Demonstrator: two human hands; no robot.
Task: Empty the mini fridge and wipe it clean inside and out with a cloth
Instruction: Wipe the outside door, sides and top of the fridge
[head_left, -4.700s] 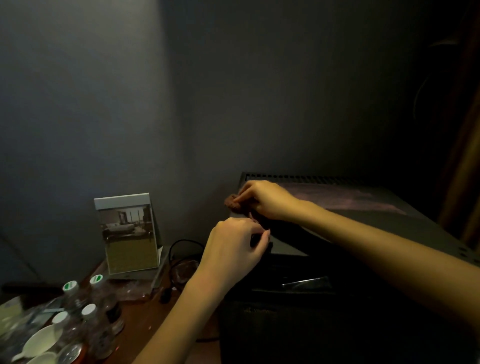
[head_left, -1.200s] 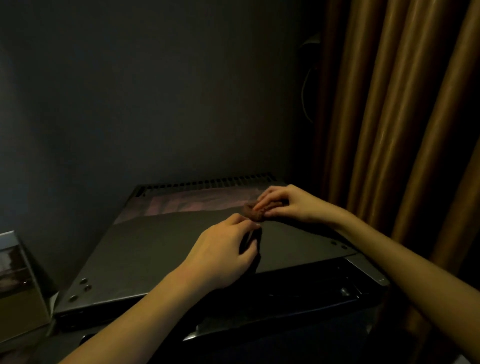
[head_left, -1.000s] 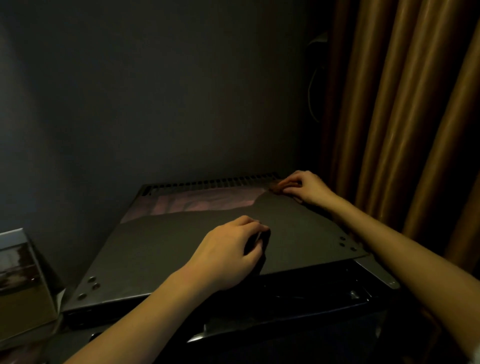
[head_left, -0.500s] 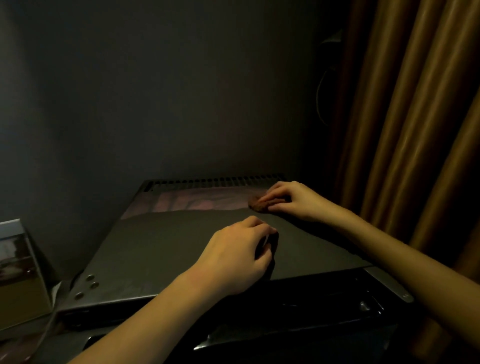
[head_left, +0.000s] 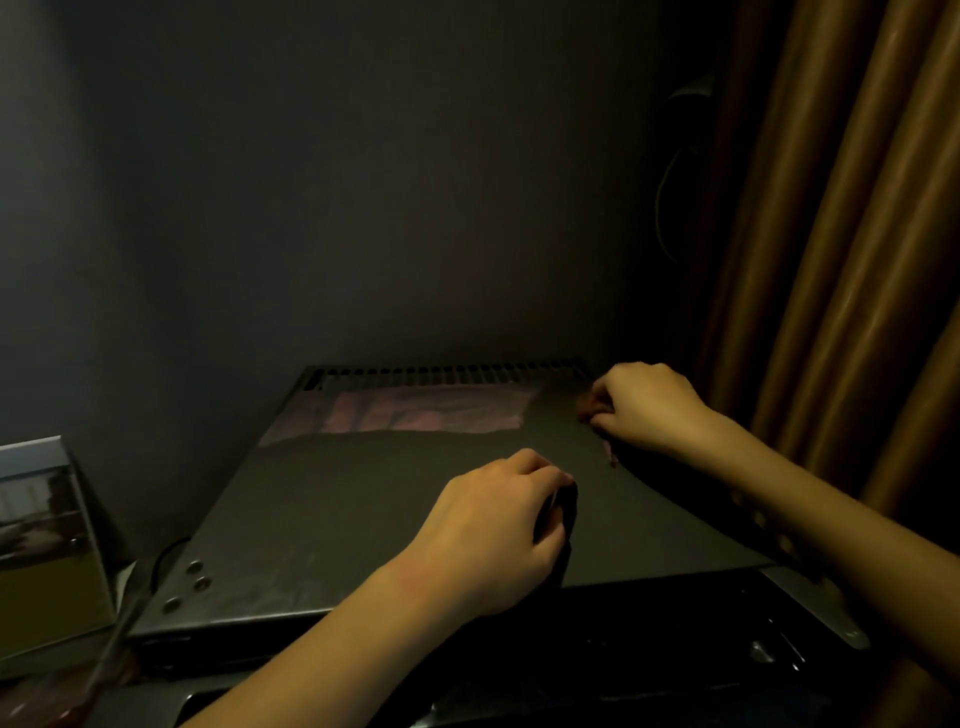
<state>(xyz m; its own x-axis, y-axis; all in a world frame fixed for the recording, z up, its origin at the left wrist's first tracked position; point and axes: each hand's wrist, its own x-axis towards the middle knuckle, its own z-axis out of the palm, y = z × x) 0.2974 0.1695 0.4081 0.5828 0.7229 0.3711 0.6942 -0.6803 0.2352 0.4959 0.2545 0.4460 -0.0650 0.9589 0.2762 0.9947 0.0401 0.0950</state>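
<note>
My right hand (head_left: 649, 410), pinching the cloth (head_left: 587, 410), has slid back out to the rear-right corner of the mini fridge (head_left: 337, 509) top by the vent slots (head_left: 447, 370); left hand (head_left: 493, 540) sits curled at the front edge, grip unclear, so I'd call the top wipe mid-pass, not done.

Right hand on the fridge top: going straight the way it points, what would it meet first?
The right hand, pinching the cloth, points toward the back left across the mini fridge top. It would likely meet the vent slots at the rear edge first, then the wall; depth is unclear.
</note>
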